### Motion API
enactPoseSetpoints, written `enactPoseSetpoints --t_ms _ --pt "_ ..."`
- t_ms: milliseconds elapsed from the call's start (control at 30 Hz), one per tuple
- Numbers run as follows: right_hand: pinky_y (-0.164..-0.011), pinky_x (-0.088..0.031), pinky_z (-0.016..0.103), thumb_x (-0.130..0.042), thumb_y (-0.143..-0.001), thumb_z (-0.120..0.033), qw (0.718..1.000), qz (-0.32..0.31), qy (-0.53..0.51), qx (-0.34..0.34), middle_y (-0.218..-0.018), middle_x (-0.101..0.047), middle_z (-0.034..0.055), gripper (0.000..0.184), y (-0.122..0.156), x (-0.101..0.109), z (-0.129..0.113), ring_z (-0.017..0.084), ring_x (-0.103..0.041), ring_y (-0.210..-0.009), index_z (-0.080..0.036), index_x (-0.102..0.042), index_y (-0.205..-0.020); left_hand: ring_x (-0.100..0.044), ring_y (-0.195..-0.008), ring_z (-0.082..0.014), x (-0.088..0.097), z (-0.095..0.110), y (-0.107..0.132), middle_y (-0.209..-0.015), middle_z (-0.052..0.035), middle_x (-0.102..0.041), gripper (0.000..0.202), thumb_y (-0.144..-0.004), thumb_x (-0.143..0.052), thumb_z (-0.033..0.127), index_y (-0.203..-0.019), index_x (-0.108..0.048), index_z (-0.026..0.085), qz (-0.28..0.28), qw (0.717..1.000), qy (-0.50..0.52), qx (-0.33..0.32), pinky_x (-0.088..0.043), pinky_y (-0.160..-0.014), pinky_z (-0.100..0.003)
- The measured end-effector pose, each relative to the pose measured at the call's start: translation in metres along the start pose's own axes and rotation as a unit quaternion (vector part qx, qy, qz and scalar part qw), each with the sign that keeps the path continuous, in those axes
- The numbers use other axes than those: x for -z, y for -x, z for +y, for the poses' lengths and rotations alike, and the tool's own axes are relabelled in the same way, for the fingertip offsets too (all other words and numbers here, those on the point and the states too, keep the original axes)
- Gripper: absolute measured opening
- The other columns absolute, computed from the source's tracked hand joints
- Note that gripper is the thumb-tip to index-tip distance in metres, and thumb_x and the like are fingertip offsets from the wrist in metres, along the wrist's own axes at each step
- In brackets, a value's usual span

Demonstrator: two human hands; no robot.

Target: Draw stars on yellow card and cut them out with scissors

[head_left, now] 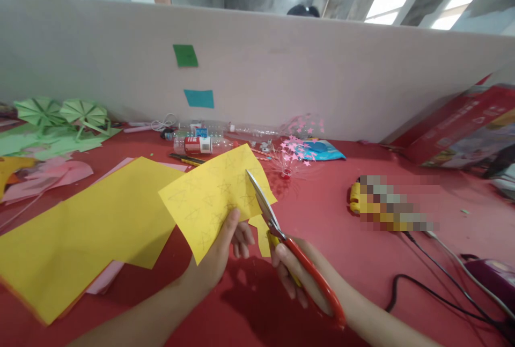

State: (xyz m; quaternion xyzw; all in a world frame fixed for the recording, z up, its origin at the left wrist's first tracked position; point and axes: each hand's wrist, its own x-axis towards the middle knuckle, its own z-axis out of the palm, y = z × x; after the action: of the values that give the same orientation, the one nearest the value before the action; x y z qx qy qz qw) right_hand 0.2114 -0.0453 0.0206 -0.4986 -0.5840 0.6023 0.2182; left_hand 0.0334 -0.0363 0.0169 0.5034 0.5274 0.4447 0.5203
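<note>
My left hand [228,237] pinches the lower edge of a yellow sheet of paper [215,194], thumb on the front, fingers behind. Pencilled star outlines cover that sheet, which is held up above the red table. In my right hand [293,266] is a pair of scissors [308,266] with red handles; a piece of yellow shows by the grip. Its blades point up and left across the sheet's right part. Whether paper lies between the blades is hard to make out. A smaller yellow paper piece [262,234] shows below the sheet, between my hands.
Larger yellow sheets [92,218] lie at left, over pink paper. Behind stand green folded-paper fans [84,113], plastic bottles [198,145], a pink star decoration [295,148] and a blue packet [322,149]. At right are a yellow object [356,199], partly pixelated, cables and a red box [462,122].
</note>
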Motion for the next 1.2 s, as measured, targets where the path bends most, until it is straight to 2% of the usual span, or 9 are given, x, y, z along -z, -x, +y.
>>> enactPoseSetpoints --t_ms 167,433,567,700,867,1200 --pt "-0.029 -0.028 0.015 -0.039 -0.058 -0.089 0.999 0.004 -0.004 -0.037 -0.038 -0.046 -0.0065 0.070 -0.001 -0.001 -0.004 0.005 -0.037 -0.027 -0.020 -0.043 -0.068 -0.049 -0.047 -0.0122 0.000 0.001 0.000 -0.046 -0.0006 -0.055 0.064 -0.079 -0.036 0.074 -0.058 -0.059 0.018 -0.009 1.000 0.011 0.004 -0.040 -0.055 -0.025" --pt "-0.027 -0.026 0.015 -0.041 -0.061 -0.087 0.998 0.008 0.003 -0.054 -0.037 -0.046 -0.0068 0.067 -0.001 0.000 -0.003 0.005 -0.037 -0.026 -0.020 -0.043 -0.069 -0.049 -0.047 -0.0129 0.000 0.005 0.000 -0.045 -0.0011 -0.055 0.063 -0.079 -0.036 0.074 -0.057 -0.059 0.019 -0.005 1.000 0.010 0.003 -0.041 -0.054 -0.026" --pt "-0.028 -0.026 0.015 -0.041 -0.063 -0.087 1.000 0.006 -0.003 -0.010 -0.038 -0.044 -0.0077 0.067 -0.001 0.001 -0.003 0.004 -0.033 -0.026 -0.020 -0.042 -0.067 -0.049 -0.045 -0.0124 0.001 0.005 0.000 -0.045 -0.0007 -0.054 0.059 -0.080 -0.040 0.070 -0.055 -0.059 0.019 0.011 1.000 0.029 -0.003 -0.043 -0.054 -0.025" --pt "-0.030 -0.028 0.015 -0.041 -0.066 -0.085 1.000 0.000 -0.001 0.018 -0.042 -0.046 -0.0065 0.066 -0.001 0.003 -0.002 0.004 -0.037 -0.029 -0.019 -0.043 -0.068 -0.050 -0.044 -0.0111 0.002 0.004 -0.001 -0.045 -0.0007 -0.055 0.056 -0.081 -0.044 0.065 -0.053 -0.060 0.019 0.015 0.999 0.042 -0.015 -0.044 -0.053 -0.024" --pt "-0.029 -0.027 0.015 -0.041 -0.067 -0.084 1.000 0.002 0.004 0.002 -0.041 -0.046 -0.0070 0.064 -0.004 0.006 -0.001 0.005 -0.036 -0.028 -0.020 -0.044 -0.071 -0.047 -0.041 -0.0095 0.002 0.004 0.000 -0.041 0.0004 -0.051 0.054 -0.081 -0.047 0.059 -0.047 -0.058 0.018 0.022 0.999 0.047 -0.016 -0.042 -0.050 -0.023" --pt "-0.027 -0.023 0.016 -0.041 -0.068 -0.080 0.998 0.022 0.049 -0.037 -0.036 -0.043 -0.0078 0.059 -0.002 0.004 -0.010 0.005 -0.032 -0.024 -0.021 -0.043 -0.070 -0.046 -0.041 -0.0098 0.003 0.003 -0.001 -0.046 -0.0003 -0.054 0.051 -0.082 -0.046 0.056 -0.049 -0.056 0.018 0.035 0.998 0.046 -0.017 -0.041 -0.049 -0.024"
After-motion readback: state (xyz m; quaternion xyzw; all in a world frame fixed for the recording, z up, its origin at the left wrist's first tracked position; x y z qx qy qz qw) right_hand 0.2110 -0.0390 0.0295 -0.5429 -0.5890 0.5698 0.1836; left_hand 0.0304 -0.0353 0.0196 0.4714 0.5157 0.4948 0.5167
